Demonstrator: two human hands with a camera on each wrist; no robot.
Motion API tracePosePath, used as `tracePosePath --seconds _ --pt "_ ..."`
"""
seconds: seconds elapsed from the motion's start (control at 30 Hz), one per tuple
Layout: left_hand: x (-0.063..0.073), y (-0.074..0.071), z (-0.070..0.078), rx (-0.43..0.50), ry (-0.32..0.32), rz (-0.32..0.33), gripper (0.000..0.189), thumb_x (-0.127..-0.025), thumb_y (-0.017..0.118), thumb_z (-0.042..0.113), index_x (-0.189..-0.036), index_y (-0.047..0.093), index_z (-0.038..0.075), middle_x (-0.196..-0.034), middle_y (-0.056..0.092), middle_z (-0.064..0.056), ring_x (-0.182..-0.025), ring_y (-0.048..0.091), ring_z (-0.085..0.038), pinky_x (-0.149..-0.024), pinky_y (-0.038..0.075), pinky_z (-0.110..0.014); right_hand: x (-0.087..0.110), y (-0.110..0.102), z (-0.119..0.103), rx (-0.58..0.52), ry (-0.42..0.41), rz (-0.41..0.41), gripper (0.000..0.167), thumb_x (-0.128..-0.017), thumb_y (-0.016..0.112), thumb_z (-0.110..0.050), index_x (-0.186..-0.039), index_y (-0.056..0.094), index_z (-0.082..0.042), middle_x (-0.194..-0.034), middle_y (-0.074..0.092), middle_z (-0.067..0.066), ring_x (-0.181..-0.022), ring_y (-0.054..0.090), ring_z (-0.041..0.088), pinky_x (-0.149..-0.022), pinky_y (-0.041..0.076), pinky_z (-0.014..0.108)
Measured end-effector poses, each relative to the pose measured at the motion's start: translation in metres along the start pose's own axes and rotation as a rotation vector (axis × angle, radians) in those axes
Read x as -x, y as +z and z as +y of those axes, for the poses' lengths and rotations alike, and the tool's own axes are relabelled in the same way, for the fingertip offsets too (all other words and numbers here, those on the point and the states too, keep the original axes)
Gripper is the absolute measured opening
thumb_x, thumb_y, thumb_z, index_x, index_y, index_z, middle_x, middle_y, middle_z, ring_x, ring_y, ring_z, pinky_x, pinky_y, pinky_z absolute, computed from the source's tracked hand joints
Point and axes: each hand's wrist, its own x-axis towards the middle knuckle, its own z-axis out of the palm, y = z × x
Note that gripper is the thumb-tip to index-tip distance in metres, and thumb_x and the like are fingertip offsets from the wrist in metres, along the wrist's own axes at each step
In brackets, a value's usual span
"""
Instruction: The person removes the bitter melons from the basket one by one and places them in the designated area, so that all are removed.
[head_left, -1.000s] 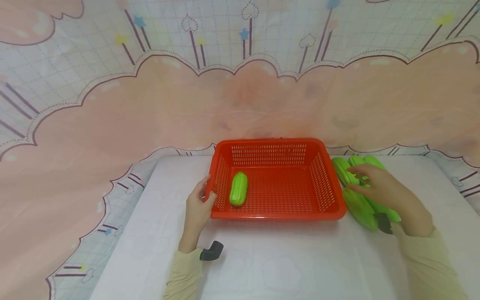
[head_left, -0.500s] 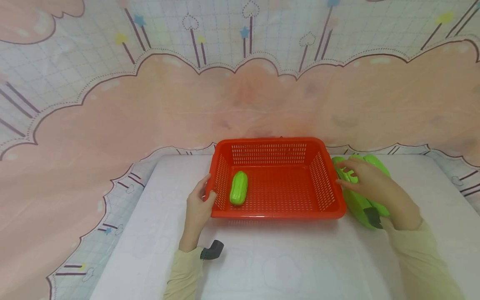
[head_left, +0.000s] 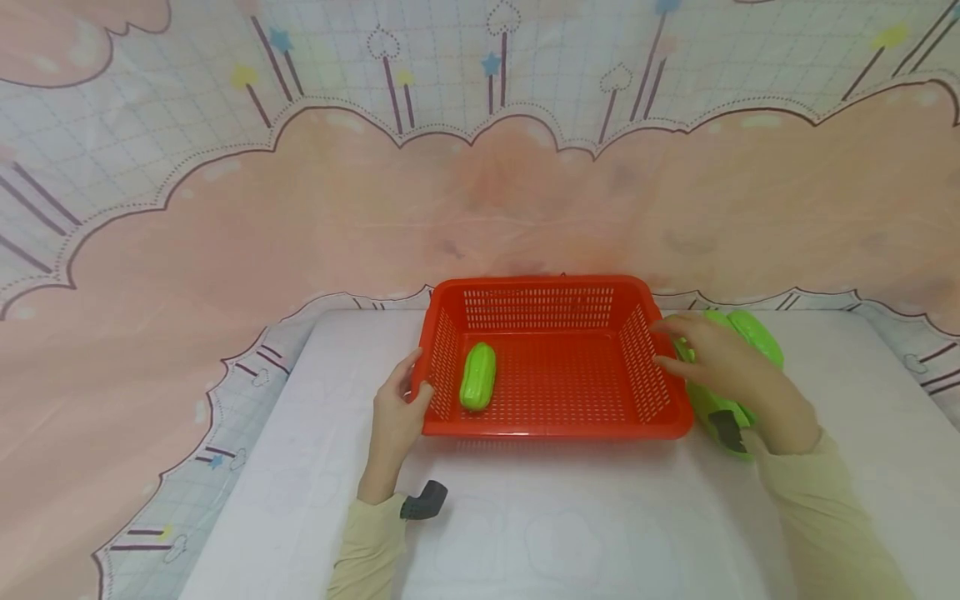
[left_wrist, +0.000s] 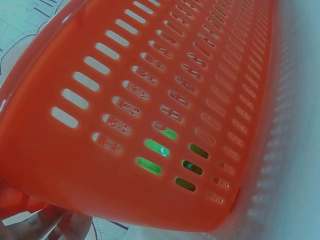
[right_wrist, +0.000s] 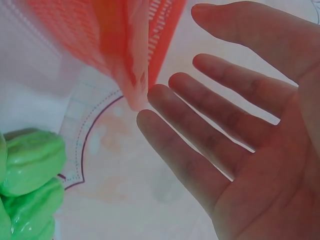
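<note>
My left hand [head_left: 396,417] grips the left rim of a red plastic basket [head_left: 555,431]. In the left wrist view, its fingers [left_wrist: 70,226] show at the basket's corner. Inside the basket, on the left, lies one elongated, ribbed green vegetable [head_left: 477,377]. At the opposite side my right hand [head_left: 723,360] hovers by the right rim, its fingers spread and holding nothing in the right wrist view. Under and behind that hand, several more green vegetables [head_left: 757,335] lie in a pile, partly hidden by it. Their glossy ribbed ends [right_wrist: 32,162] appear at lower left in the right wrist view.
The basket stands on a white-covered table [head_left: 555,533], close to its back edge. Behind rises a patterned cloth backdrop [head_left: 525,200] in pink and white. Each wrist wears a dark device [head_left: 424,502] over a light sleeve.
My right hand has moved left from over the green vegetables to the basket's right rim. The left hand, the basket and the vegetable inside stay put.
</note>
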Motion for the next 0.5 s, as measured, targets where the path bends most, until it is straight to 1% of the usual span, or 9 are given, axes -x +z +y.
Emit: tracePosePath --seconds 0.07,0.17,0.3,0.5 --pt "0.000 0.000 0.000 -0.001 -0.002 0.001 0.053 -0.094 0.052 0.003 -0.147 0.049 0.011 -0.146 0.052 -0.016 -0.124 0.058 -0.035 -0.098 0.053 -0.048 -0.002 0.001 -0.003 -0.003 0.009 -0.014 0.043 -0.090 0.070 -0.014 -0.126 0.060 0.008 -0.123 0.062 0.024 -0.116 0.055 0.041 -0.097 0.049 0.058" --pt "0.001 0.000 0.002 -0.003 -0.003 -0.001 0.054 -0.094 0.052 0.003 -0.147 0.048 0.011 -0.146 0.052 -0.016 -0.125 0.057 -0.036 -0.098 0.053 -0.048 -0.005 0.002 -0.006 -0.011 -0.007 -0.017 0.043 -0.090 0.069 -0.013 -0.126 0.059 0.009 -0.125 0.061 0.026 -0.117 0.055 0.043 -0.099 0.047 0.059" --pt "0.001 0.000 0.003 -0.007 -0.001 -0.001 0.054 -0.094 0.052 0.002 -0.147 0.048 0.010 -0.145 0.052 -0.017 -0.124 0.058 -0.036 -0.098 0.053 -0.049 -0.009 0.005 -0.008 -0.020 -0.007 -0.024 0.043 -0.091 0.069 -0.014 -0.127 0.059 0.007 -0.127 0.061 0.026 -0.119 0.055 0.043 -0.100 0.046 0.059" --pt "0.001 -0.001 0.003 -0.008 0.005 -0.002 0.053 -0.094 0.052 0.002 -0.146 0.048 0.010 -0.145 0.052 -0.018 -0.124 0.058 -0.037 -0.097 0.053 -0.049 -0.015 0.006 -0.013 -0.025 0.019 -0.051 0.045 -0.091 0.069 -0.015 -0.130 0.058 0.006 -0.129 0.061 0.024 -0.122 0.054 0.043 -0.102 0.046 0.059"
